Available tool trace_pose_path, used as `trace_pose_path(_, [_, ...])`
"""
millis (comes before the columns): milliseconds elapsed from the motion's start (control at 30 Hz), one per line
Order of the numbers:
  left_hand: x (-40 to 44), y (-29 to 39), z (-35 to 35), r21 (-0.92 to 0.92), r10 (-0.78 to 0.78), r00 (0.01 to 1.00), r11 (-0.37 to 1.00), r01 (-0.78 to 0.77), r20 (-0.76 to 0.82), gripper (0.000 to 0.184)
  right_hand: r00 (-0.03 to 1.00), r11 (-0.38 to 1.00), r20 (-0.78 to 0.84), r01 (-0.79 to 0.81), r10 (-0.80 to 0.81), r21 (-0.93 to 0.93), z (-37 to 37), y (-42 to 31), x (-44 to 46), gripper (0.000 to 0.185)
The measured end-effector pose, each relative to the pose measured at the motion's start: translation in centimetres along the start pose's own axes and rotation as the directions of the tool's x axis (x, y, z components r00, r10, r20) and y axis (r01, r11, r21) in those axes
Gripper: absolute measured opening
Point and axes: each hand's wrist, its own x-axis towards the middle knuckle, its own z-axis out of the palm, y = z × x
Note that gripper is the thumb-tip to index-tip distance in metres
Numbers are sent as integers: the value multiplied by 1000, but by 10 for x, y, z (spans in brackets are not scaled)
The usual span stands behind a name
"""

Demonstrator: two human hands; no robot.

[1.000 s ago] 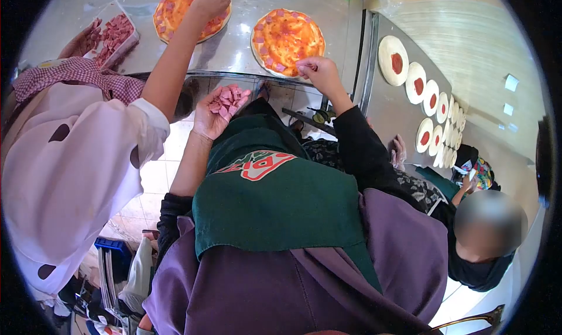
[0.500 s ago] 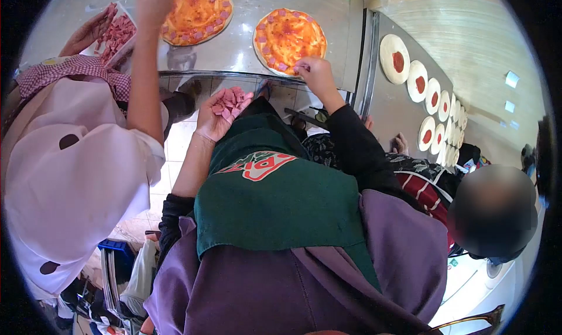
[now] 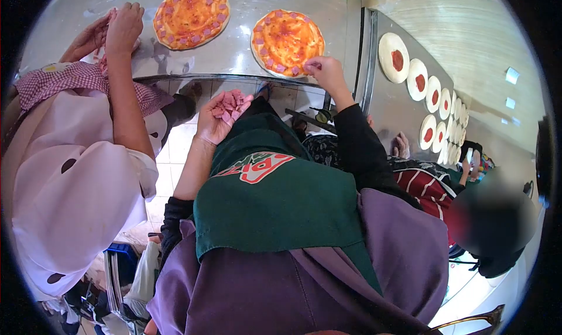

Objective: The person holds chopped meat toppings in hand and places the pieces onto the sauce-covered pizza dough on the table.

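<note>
At a metal counter (image 3: 240,39) over tiled floor (image 3: 175,139), your right hand (image 3: 329,74) pinches fingertips together at the upper-centre pizza's (image 3: 287,39) edge; your uncurled left hand (image 3: 215,123) cradles chopped meat (image 3: 232,104).

Open for a hand along the bare strip of counter (image 3: 240,51) between the right pizza (image 3: 290,39) and the left pizza (image 3: 190,18), and down another strip between the right pizza and the metal rail (image 3: 370,48). Blocked at the right pizza's near right edge by the right hand (image 3: 324,73), and beside the left pizza by a co-worker's hand (image 3: 124,29) and forearm (image 3: 130,107), reaching across the counter's front edge.
</note>
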Motion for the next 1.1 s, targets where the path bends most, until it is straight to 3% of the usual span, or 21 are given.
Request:
trace_pose_path(200, [6, -2, -4, -43, -13, 998, 999, 15, 53, 37, 988, 995, -118, 96, -98, -19, 20, 19, -3, 13])
trace_pose_path(300, [8, -1, -3, -36, -32, 998, 999, 34, 50, 37, 969, 981, -183, 142, -165, -132, 14, 15, -5, 12])
trace_pose_path(367, [8, -1, -1, -19, -32, 999, 999, 33, 24, 37, 989, 1000, -148, 0, 2, 13, 5, 13, -6, 10])
trace_pose_path(400, [8, -1, -1, -2, -31, 1000, 1000, 31, 0, 37, 989, 1000, -150, -4, 6, 14, 2, 16, -5, 10])
trace_pose_path(467, [8, -1, 0, -5, -38, 999, 999, 38, 17, 36, 951, 917, -39, -286, 308, 277, -5, 23, -2, 11])
trace_pose_path(500, [9, -1, 1, -11, -41, 999, 999, 41, 34, 36, 949, 916, -43, -288, 311, 278, -8, 27, -1, 11])
trace_pose_path(567, [12, 0, 0, -8, -49, 997, 999, 49, 66, 35, 949, 819, 61, -299, 309, 490, -12, 34, 0, 15])
trace_pose_path(667, [13, -1, 4, 1, -55, 995, 998, 55, 80, 35, 970, 807, 43, -224, 240, 547, -10, 45, -1, 17])
trace_pose_path(967, [20, -3, 9, 10, -69, 995, 998, 69, 69, 35, 938, 828, 108, -341, 328, 446, -18, 33, 3, 15])
trace_pose_path(1100, [24, -3, 13, -6, -63, 996, 998, 63, 57, 35, 954, 876, 63, -293, 292, 383, -16, 37, 7, 12])
